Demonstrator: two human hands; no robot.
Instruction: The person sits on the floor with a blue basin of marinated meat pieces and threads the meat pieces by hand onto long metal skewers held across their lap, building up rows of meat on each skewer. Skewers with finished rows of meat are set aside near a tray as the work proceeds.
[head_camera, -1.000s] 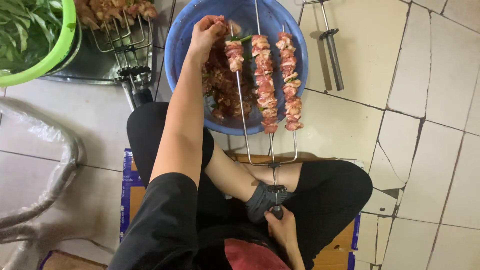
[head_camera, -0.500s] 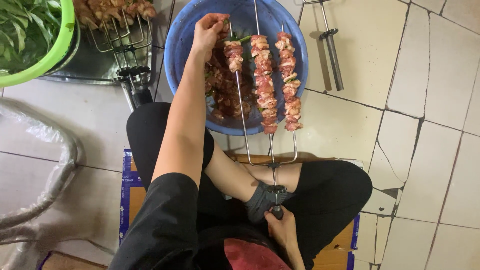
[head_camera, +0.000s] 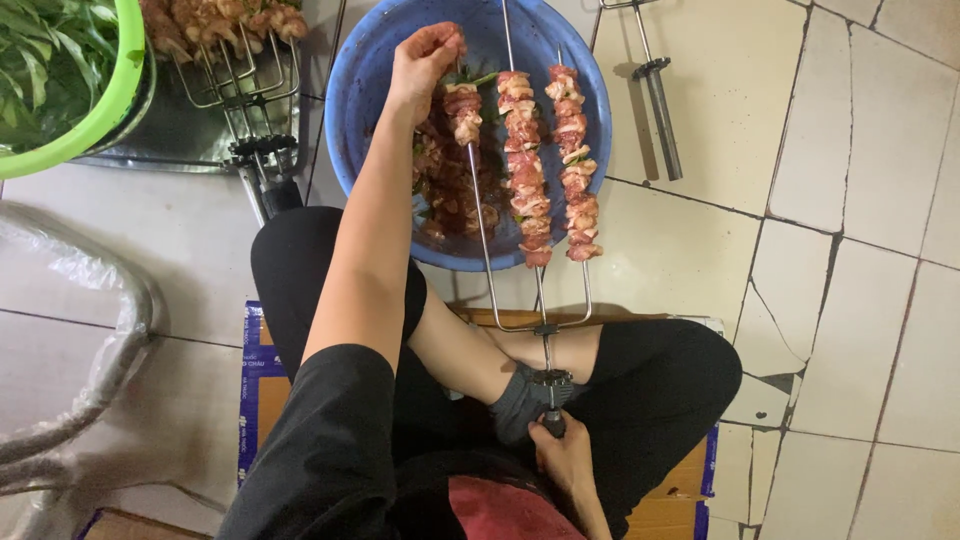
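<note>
A: Head view, quick. Where was the left hand (head_camera: 425, 60)?

B: Reached out over the far part of the blue basin (head_camera: 372, 110), fingers pinched shut on a small piece of meat, right at the tip of the left prong.

A: And the skewer fork (head_camera: 527, 190)?

B: Three-pronged metal one, long axis running from the lap straight away over the basin's near rim. Middle and right prongs were loaded with meat along most of their far length; the left prong carried only a few pieces near its tip.

A: Right hand (head_camera: 562, 455)?

B: Low in the lap, closed around the fork's dark handle, holding it steady.

A: Which hand was nearer the loose meat?

B: The left. The marinated meat (head_camera: 445, 190) lay in the basin just below and beside its fingers, left of the prongs.

A: Surroundings?

B: Green bowl of leaves (head_camera: 60, 70) at the far left corner, loaded skewers on a tray (head_camera: 215, 30) beside it, a spare fork handle (head_camera: 660, 110) on the tiled floor to the right.
</note>
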